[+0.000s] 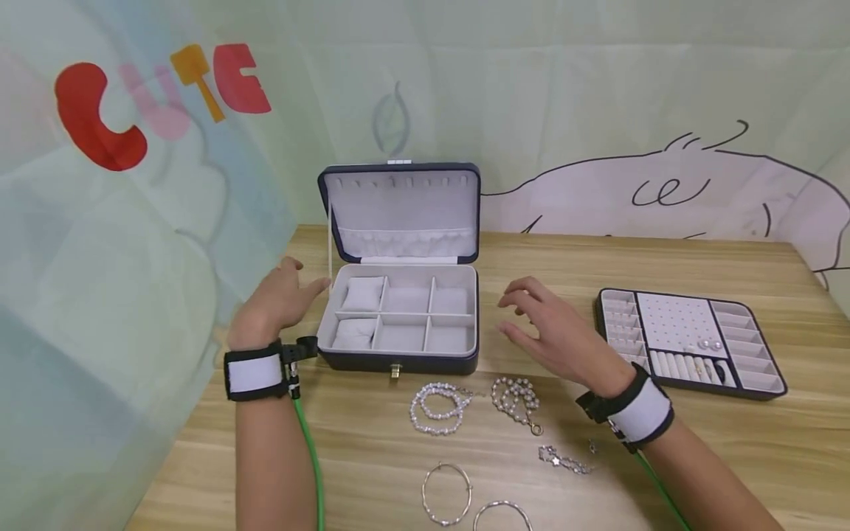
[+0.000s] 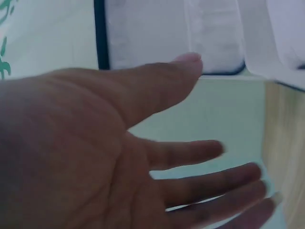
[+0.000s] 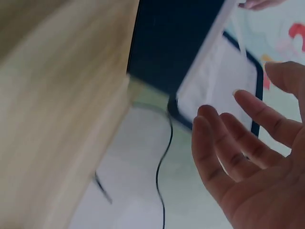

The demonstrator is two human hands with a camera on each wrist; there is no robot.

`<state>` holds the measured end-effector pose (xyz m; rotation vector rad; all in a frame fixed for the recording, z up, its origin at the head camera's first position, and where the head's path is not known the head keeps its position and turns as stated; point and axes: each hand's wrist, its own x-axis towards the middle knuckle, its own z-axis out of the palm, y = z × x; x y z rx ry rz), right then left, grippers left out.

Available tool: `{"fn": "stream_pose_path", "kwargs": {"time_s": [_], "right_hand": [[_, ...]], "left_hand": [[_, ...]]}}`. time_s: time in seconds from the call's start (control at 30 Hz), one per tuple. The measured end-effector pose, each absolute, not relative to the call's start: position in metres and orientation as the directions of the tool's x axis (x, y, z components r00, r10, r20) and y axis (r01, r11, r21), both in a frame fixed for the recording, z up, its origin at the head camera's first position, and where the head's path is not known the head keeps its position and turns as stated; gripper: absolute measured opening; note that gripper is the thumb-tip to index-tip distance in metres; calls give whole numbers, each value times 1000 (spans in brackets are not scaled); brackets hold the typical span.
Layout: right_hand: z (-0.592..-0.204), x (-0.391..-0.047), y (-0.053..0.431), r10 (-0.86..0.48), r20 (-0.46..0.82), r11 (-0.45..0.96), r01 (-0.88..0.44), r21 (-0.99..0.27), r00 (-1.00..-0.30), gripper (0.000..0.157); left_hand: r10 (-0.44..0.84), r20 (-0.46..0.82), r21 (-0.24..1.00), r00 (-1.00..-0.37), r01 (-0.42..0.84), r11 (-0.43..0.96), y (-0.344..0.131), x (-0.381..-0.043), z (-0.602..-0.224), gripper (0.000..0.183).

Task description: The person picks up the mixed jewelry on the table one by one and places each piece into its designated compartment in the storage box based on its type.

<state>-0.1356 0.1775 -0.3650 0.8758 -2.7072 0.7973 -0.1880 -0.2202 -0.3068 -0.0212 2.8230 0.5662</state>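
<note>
Head view: my left hand (image 1: 275, 299), empty, fingers straight-ish, thumb well apart and aimed at the left rim of the jewelry box (image 1: 432, 364); can't tell if the thumb tip touches it. Left forearm runs nearly straight up from below, wristband (image 1: 255, 375) on. My right hand (image 1: 554, 332), also empty, fingers loosely bent, thumb apart, tips pointing at the box's right wall with a gap between. Right forearm slants in from lower right. So the box sits between my two sets of fingers, lid (image 1: 405, 206) raised behind, two white cushions (image 1: 364, 293) in the compartments nearest my left thumb. Nearer me than my right fingertips: pearl bracelets (image 1: 436, 430), beaded necklace (image 1: 514, 398), star bracelet (image 1: 556, 460), bangles (image 1: 446, 523). Jewelry tray (image 1: 677, 317) lies right of my right fingers.

Left wrist view: palm in sight, thumb stretched out, wide gap to the index finger, other fingers extended and close together. Pale box lining shows beyond the thumb.

Right wrist view: fingers gently curved, thumb separate, dark box wall past the fingertips, wooden table (image 3: 57, 105) off to one side.
</note>
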Motion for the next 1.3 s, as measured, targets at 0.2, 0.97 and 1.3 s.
{"fn": "stream_pose_path", "kwargs": {"time_s": [0.2,0.97,1.3], "right_hand": [[-374,-131,153,-605,289,603,-664,-442,-742,44],[-390,-136,147,-668,290,542,-715,-442,-685,9],[-385,-136,156,-668,272,549,-705,-449,-693,4]], "left_hand": [[127,-408,390,-904,-47,920,-238,-192,-316,70],[223,-374,489,-900,13,872,-219,-206,-325,27],[236,-382,503,-894,13,864,-209,-206,-327,28]]}}
